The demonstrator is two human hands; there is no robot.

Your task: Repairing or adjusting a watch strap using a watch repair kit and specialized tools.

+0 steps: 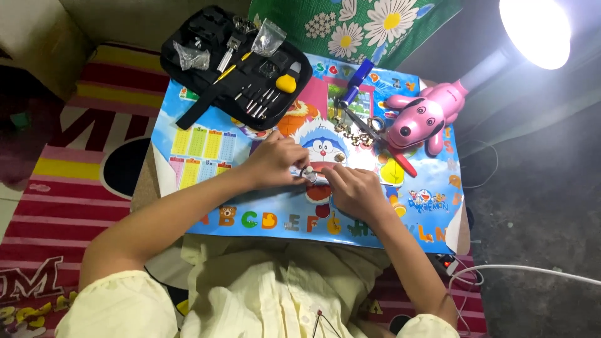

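Observation:
My left hand (pixel 273 161) and my right hand (pixel 354 189) meet over the middle of a small table covered by a colourful cartoon mat (pixel 206 147). Between their fingertips sits a small round metal piece (pixel 308 173), perhaps a watch case; both hands pinch it. It is too small to make out in detail. A metal link bracelet (pixel 352 133) lies on the mat just beyond my hands.
An open black tool case (pixel 235 66) with small screwdrivers and plastic bags lies at the table's back left. A pink toy-dog lamp (pixel 426 116) with a bright head (pixel 535 28) stands at the right. A blue tool (pixel 357 81) and red-handled tool (pixel 400 161) lie nearby. A striped rug (pixel 69 188) covers the floor.

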